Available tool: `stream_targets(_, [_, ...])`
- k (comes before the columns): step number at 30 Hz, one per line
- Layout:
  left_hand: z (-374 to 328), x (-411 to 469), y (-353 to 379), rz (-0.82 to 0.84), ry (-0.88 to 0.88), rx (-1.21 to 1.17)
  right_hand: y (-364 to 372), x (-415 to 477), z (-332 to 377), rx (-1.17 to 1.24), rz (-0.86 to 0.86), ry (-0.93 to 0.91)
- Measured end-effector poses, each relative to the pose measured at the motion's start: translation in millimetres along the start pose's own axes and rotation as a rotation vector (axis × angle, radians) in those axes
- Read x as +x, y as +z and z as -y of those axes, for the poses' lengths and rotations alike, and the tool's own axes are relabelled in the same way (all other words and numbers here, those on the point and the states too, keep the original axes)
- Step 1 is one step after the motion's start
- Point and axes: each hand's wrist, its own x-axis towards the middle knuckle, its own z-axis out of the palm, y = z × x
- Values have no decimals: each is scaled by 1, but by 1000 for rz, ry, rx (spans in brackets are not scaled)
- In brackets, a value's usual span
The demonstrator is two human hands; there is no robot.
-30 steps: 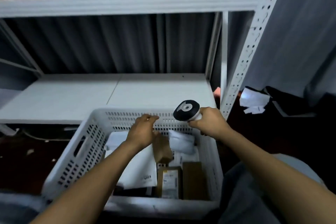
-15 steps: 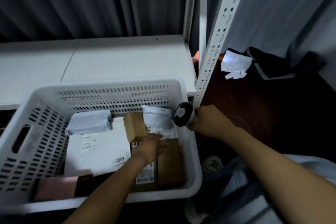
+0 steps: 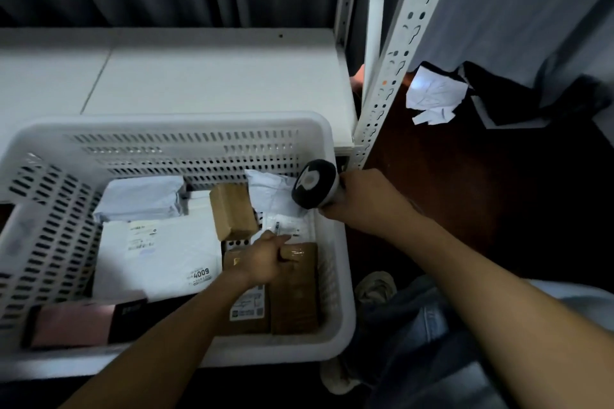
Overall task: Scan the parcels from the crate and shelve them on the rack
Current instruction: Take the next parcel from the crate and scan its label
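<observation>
Left hand (image 3: 265,259) reaches into crate (image 3: 199,119), fingers curled over far end of brown box (image 3: 294,292) lying along crate's right wall. Right hand (image 3: 362,199) wrapped round scanner (image 3: 314,183), held above crate's far right corner. White mailer (image 3: 159,259) flat mid-crate; small carton (image 3: 232,212) tilted beside it. Rack shelf (image 3: 216,76) just beyond crate's far rim.

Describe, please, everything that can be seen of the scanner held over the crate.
The scanner is a handheld device with a rounded black head that carries a pale round patch at its middle, and a white body behind it, plastic by its look. The right hand grips its handle, which the fingers hide. The head faces left and hangs over the right rim of the white crate, above a crumpled white bag. Whether it touches the bag cannot be told.
</observation>
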Motion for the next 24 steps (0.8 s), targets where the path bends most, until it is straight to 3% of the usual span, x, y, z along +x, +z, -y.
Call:
stream_targets(3, [1,-9,-6,-130,-27,-136,-2,-2,6,-12,-9,-35])
stream_targets(9, [-23,-21,4,-225,-225,117,-6,-10,16,-58,-29,-61])
stream_targets(13, [-32,-15,8,-279,-289,42,-7,-11,16,-100,-30,-74])
stream_targets(17, [-31,-25,5,-310,-250,-139,-5,-6,17,-35,-46,-21])
stream_targets(24, [-18,-79,-36,-665,-64,-444,-18,-2,44,268,-22,37])
